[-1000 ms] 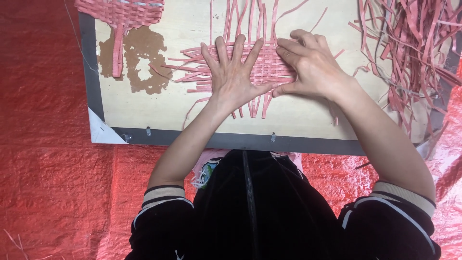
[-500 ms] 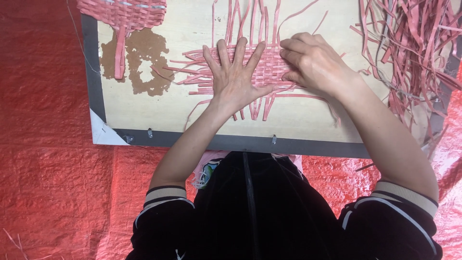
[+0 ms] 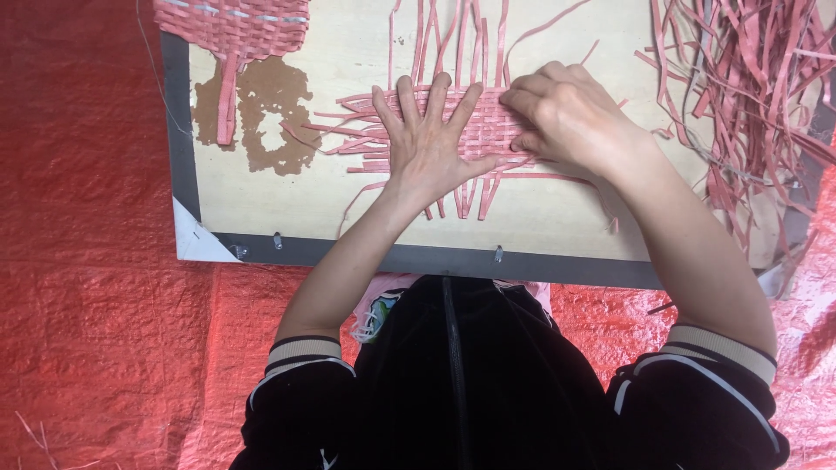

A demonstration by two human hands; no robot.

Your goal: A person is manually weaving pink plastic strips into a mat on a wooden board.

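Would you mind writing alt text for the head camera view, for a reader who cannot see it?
Seen from above, a person's left hand presses flat, fingers spread, on a half-woven mat of pink strips while the right hand pinches its edge. The mat lies on a pale board over a red tarp, with loose pink strips heaped at right.

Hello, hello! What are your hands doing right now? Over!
Left hand flat, fingers spread, pressing the pink woven strip mat. Right hand curled at the mat's right edge. Loose pink strips heaped right, apart from the weave.
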